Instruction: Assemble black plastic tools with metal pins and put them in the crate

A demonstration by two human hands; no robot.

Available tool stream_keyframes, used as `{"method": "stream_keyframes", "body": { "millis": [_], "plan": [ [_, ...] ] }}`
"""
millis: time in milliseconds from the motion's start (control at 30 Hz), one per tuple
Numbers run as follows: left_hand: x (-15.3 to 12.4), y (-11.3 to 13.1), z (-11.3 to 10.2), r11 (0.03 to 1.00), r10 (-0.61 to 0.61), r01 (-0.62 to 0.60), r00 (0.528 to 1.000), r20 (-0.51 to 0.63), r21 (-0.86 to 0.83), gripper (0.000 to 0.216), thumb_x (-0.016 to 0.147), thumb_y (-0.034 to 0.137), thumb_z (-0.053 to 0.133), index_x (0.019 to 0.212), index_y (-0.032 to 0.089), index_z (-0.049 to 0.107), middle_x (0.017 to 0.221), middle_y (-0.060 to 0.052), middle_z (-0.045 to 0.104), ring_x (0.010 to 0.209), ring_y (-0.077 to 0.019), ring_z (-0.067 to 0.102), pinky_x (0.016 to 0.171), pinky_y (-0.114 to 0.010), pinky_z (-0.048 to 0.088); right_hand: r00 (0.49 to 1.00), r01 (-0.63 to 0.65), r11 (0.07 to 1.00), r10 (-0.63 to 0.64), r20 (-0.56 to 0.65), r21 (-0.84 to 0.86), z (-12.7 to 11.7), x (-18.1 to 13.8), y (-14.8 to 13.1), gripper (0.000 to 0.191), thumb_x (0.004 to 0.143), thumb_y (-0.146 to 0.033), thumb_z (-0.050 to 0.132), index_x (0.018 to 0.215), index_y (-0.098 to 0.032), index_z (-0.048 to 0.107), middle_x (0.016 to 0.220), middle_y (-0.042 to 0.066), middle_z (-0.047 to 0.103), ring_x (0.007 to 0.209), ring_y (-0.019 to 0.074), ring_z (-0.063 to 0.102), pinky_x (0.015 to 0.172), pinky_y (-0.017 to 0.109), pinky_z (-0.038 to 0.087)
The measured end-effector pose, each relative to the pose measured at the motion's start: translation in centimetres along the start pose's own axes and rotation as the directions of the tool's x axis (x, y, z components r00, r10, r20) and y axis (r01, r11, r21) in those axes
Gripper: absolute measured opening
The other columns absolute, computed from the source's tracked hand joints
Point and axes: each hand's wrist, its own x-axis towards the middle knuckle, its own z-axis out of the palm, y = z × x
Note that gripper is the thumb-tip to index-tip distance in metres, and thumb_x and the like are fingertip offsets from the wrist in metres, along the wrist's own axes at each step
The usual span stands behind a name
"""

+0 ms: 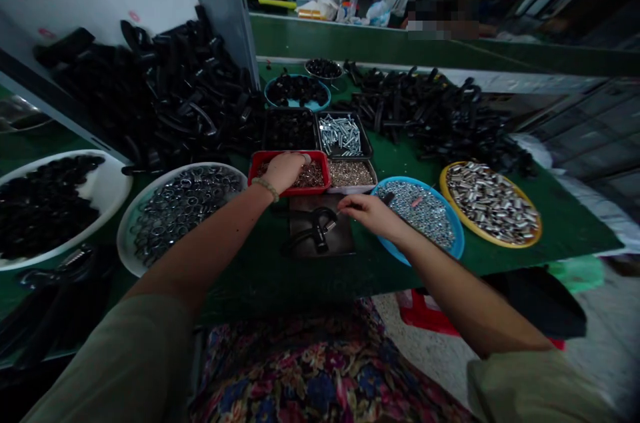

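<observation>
My left hand [284, 172] reaches into the red tray [256, 162] of small brownish parts, its fingers curled down into them; what they grip is hidden. My right hand [369, 213] hovers at the left edge of the blue bowl [453, 246] of small silver pieces, fingers pinched on a thin dark item near a black clamp-like part [315, 231]. That part lies on a dark mat [345, 246] in front of me on the green table [560, 223].
A white bowl of metal rings [177, 206] sits left, a white tray of black parts [45, 206] further left. A yellow bowl of silver cylinders [493, 202] sits right. Trays of screws [343, 133] and black pieces, plus black handle heaps [165, 93], fill the back.
</observation>
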Motion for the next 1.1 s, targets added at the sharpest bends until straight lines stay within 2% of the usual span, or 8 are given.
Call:
{"method": "stream_keyframes", "body": {
  "millis": [133,267,367,533,667,833,1000,1100],
  "plan": [
    [-0.4,-0.1,0.2,0.996,-0.088,0.088,0.996,-0.033,0.018,0.026,0.087,0.022,0.050,0.106,0.019,0.067,0.096,-0.009,0.070,0.093,-0.0250,0.065,0.084,-0.033,0.048,0.997,-0.080,0.996,0.079,-0.016,-0.046,1.2,-1.9,1.0,0.009,0.087,-0.018,0.056,0.087,-0.017,0.065,0.085,0.003,0.068,0.080,0.0165,0.061,0.076,0.030,0.046],
    [-0.3,0.5,-0.1,0.980,-0.194,0.188,0.977,-0.092,-0.069,0.021,0.084,0.017,0.052,0.098,0.015,0.066,0.091,-0.009,0.069,0.089,-0.0223,0.064,0.084,-0.031,0.048,0.999,-0.012,0.945,0.024,0.034,-0.328,1.7,-1.3,0.4,0.011,0.091,-0.015,0.053,0.090,-0.013,0.064,0.090,0.007,0.066,0.085,0.0176,0.059,0.078,0.029,0.044],
    [-0.5,1.0,-0.7,0.948,-0.223,0.175,0.961,-0.165,-0.265,0.025,0.078,0.008,0.053,0.100,0.014,0.063,0.088,-0.007,0.066,0.082,-0.0183,0.062,0.079,-0.029,0.050,0.994,0.080,0.818,-0.024,0.105,-0.569,1.9,-1.2,-0.8,0.013,0.092,-0.012,0.051,0.091,-0.011,0.064,0.091,0.011,0.066,0.088,0.0193,0.058,0.080,0.030,0.042],
    [-4.1,3.1,0.0,0.751,-0.223,0.056,0.959,-0.172,-0.658,0.029,0.081,0.011,0.054,0.109,0.015,0.056,0.089,-0.003,0.066,0.080,-0.0145,0.064,0.080,-0.028,0.052,0.962,0.274,0.524,-0.139,0.237,-0.807,2.8,-1.6,-2.5,0.019,0.091,-0.007,0.046,0.089,-0.010,0.065,0.085,0.012,0.064,0.082,0.0221,0.055,0.072,0.032,0.039],
    [-9.0,5.5,2.0,0.605,-0.151,0.024,0.985,-0.086,-0.796,0.026,0.086,0.019,0.055,0.112,0.016,0.058,0.099,-0.005,0.069,0.093,-0.0165,0.066,0.092,-0.032,0.051,0.953,0.295,0.481,-0.206,0.221,-0.826,3.0,-1.6,-2.4,0.020,0.091,-0.007,0.045,0.087,-0.010,0.065,0.083,0.012,0.064,0.079,0.0220,0.054,0.070,0.033,0.038],
    [-11.1,6.9,3.2,0.685,-0.165,0.080,0.985,-0.047,-0.724,0.018,0.087,0.014,0.050,0.096,0.019,0.065,0.118,-0.004,0.066,0.110,-0.0178,0.062,0.105,-0.033,0.044,0.976,0.218,0.502,-0.131,0.175,-0.837,2.9,-1.4,-2.4,0.020,0.088,-0.004,0.046,0.086,-0.010,0.064,0.081,0.012,0.065,0.077,0.0211,0.056,0.070,0.032,0.040],
    [-10.3,7.1,3.3,0.761,-0.184,0.137,0.983,-0.009,-0.634,0.036,0.083,0.008,0.052,0.118,0.018,0.058,0.098,-0.003,0.069,0.091,-0.0159,0.065,0.093,-0.031,0.051,0.974,0.222,0.471,-0.150,0.170,-0.854,4.1,-1.0,-2.5,0.019,0.087,-0.005,0.047,0.086,-0.010,0.065,0.081,0.014,0.065,0.080,0.0233,0.057,0.070,0.034,0.041],
    [-10.1,7.3,2.9,0.827,-0.158,0.120,0.987,-0.021,-0.550,0.045,0.083,0.008,0.051,0.127,0.017,0.053,0.100,-0.005,0.067,0.091,-0.0167,0.064,0.091,-0.030,0.051,0.967,0.251,0.532,-0.177,0.184,-0.808,3.9,-1.5,-1.9,0.018,0.090,-0.009,0.047,0.092,-0.011,0.065,0.088,0.012,0.065,0.085,0.0225,0.057,0.074,0.033,0.043]
  ]
}}
